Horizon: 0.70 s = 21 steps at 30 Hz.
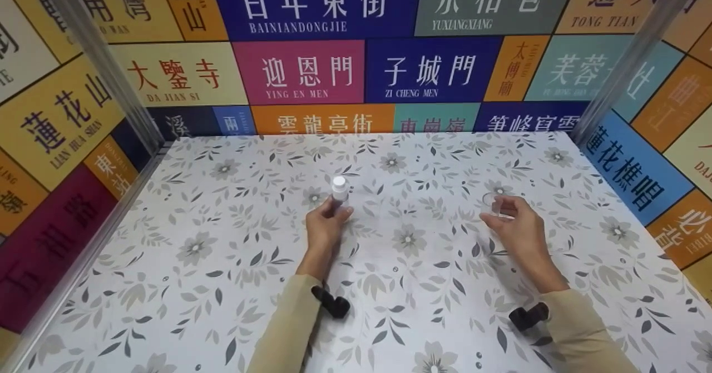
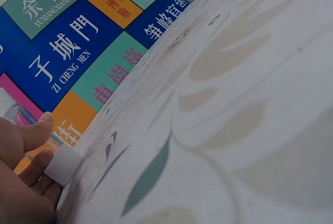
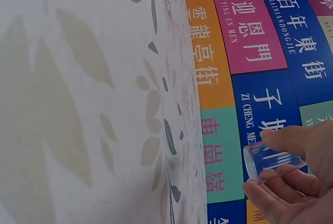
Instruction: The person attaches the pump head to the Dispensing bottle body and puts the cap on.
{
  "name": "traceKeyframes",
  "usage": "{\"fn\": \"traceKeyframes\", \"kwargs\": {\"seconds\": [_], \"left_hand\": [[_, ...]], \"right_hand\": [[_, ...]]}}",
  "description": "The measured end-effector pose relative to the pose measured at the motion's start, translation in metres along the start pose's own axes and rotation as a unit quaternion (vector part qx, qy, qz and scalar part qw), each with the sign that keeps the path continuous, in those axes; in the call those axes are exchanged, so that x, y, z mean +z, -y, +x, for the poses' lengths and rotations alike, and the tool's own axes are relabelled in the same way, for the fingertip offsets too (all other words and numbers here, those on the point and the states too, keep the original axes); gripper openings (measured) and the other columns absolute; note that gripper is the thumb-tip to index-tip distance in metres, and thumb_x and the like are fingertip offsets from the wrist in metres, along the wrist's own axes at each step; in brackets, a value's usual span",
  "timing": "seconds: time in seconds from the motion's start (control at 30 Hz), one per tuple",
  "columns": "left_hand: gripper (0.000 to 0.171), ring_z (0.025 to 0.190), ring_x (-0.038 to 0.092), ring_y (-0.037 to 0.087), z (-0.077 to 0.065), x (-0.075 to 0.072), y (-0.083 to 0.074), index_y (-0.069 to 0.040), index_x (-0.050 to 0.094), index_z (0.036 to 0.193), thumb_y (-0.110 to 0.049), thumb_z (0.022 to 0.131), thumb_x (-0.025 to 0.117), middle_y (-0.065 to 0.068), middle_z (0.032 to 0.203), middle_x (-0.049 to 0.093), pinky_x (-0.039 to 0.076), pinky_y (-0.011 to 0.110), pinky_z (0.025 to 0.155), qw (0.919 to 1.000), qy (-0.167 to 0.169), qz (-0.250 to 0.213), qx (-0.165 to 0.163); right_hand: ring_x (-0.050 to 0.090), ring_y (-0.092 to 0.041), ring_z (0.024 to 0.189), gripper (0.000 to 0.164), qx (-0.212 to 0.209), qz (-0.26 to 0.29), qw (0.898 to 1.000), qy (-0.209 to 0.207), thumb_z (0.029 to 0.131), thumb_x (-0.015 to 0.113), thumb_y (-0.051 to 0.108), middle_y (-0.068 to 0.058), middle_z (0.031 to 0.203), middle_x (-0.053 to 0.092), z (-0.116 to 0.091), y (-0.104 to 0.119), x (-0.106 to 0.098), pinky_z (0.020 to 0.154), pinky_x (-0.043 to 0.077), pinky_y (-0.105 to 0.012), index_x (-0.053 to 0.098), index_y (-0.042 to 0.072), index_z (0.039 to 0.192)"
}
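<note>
My left hand (image 1: 325, 225) pinches a small clear bottle (image 1: 339, 190) between thumb and fingers, its white top upward. In the left wrist view the bottle has a white lower end (image 2: 63, 164) close to the tabletop, and a white part (image 2: 6, 99) shows at its other end; whether it touches the table I cannot tell. Over to the right, my right hand (image 1: 520, 225) holds a clear, hollow cylinder, like a small cup or cap (image 1: 489, 203). Its round rim (image 3: 251, 164) points away from the palm in the right wrist view. The hands are well apart.
A table (image 1: 384, 284) with a white, grey-leaf floral cover lies under both hands. Colourful panels (image 1: 308, 73) with large Chinese characters stand behind it and at both sides. Transparent corner strips (image 1: 111, 61) run up where the panels meet.
</note>
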<state>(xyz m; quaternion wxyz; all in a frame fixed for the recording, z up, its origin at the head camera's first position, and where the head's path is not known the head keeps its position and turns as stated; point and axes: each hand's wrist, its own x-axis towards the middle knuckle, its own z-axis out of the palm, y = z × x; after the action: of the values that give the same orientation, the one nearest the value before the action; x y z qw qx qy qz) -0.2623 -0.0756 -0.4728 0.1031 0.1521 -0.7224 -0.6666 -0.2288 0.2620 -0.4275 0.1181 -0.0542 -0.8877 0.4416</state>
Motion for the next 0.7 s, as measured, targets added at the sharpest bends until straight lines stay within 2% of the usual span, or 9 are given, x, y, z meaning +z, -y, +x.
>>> {"fn": "traceKeyframes", "kwargs": {"seconds": [0.33,0.57,0.7], "left_hand": [[0.055,0.128,0.061,0.032,0.003,0.002,0.002,0.000,0.059,0.134,-0.006,0.083,0.077,0.019,0.133,0.064,0.047,0.036,0.112,1.0000,-0.009,-0.002,0.003],[0.055,0.130,0.060,0.031,0.001,0.002,0.000,-0.002,0.059,0.134,-0.007,0.083,0.077,0.018,0.135,0.063,0.046,0.036,0.113,0.9999,-0.012,0.006,0.002],[0.057,0.134,0.056,0.028,0.001,0.001,0.000,-0.006,0.057,0.138,-0.010,0.085,0.077,0.015,0.141,0.059,0.043,0.035,0.115,0.9998,-0.005,0.016,-0.011]], "right_hand": [[0.065,-0.036,0.119,0.049,0.004,0.022,1.000,-0.017,0.089,0.075,0.016,-0.023,0.129,0.065,0.000,0.011,0.002,0.076,0.042,0.005,0.055,-0.003,0.129],[0.065,-0.032,0.121,0.045,-0.016,0.034,0.999,-0.037,0.089,0.074,0.010,-0.020,0.128,0.066,0.000,0.016,0.004,0.092,0.050,-0.006,0.058,-0.003,0.128],[0.064,-0.032,0.122,0.044,-0.028,0.036,0.998,-0.049,0.088,0.075,0.007,-0.019,0.125,0.066,0.001,0.018,0.007,0.094,0.048,-0.004,0.059,-0.003,0.127]]}}
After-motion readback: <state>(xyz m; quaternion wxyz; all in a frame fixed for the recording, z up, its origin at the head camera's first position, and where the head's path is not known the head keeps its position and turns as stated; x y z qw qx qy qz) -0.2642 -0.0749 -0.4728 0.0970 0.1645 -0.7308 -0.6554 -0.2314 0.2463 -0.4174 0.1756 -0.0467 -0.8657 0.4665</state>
